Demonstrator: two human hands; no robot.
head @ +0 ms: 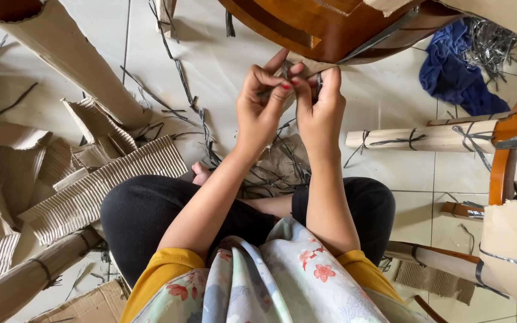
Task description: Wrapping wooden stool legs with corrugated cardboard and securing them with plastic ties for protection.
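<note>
Both hands meet at the far middle of the scene, fingers curled tight. The left hand pinches a dark plastic strap and a flap of brown paper wrap between thumb and bent fingertips; the right hand closes on the same strap from the right, its knuckles touching those of the left. Neither hand is open. The strap and wrap lie right at the fingertips, against the near edge of a varnished wooden chair part that fills the far side.

Close on the right lies a paper-wrapped chair leg tied with straps, with a blue cloth beyond it. On the left, corrugated cardboard scraps cover the tiled floor. Cut strap offcuts lie heaped below the hands, near the person's black-clad knees. Bare floor shows between the hands and the wrapped leg, and left of the hands up to the cardboard.
</note>
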